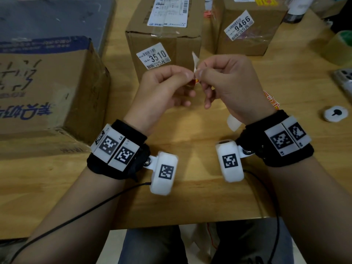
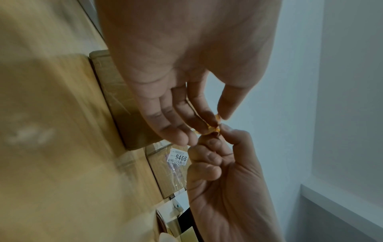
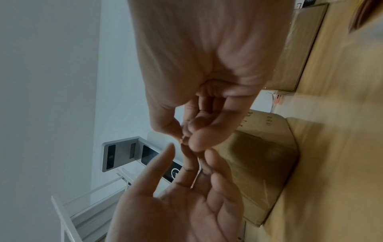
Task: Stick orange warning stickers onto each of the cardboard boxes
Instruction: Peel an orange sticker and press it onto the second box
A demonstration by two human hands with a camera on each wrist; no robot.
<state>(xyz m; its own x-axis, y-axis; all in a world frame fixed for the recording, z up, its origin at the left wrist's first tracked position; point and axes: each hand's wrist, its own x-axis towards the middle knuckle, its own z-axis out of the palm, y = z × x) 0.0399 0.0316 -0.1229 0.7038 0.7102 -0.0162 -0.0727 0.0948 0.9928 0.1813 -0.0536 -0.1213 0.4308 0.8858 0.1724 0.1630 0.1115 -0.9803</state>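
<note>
Both hands meet above the wooden table, in front of the cardboard box labelled 3510 [image 1: 163, 40]. My left hand [image 1: 187, 78] and right hand [image 1: 201, 73] each pinch a small orange warning sticker [image 1: 194, 81] between thumb and forefinger. Its white backing paper [image 1: 195, 60] sticks up between them. The left wrist view shows the crumpled orange sticker [image 2: 213, 127] between my left hand [image 2: 219, 118] and right hand [image 2: 220, 134]. A second box labelled 9466 [image 1: 247, 29] stands at the back right. A large blue-printed box [image 1: 47, 88] stands at the left.
A strip of orange stickers [image 1: 272, 101] and loose white backing [image 1: 233, 123] lie under my right wrist. A tape roll [image 1: 341, 48], a phone [image 1: 344, 80] and a small white round device [image 1: 335, 116] sit at the right edge. Flat cardboard [image 1: 38, 159] lies at the near left.
</note>
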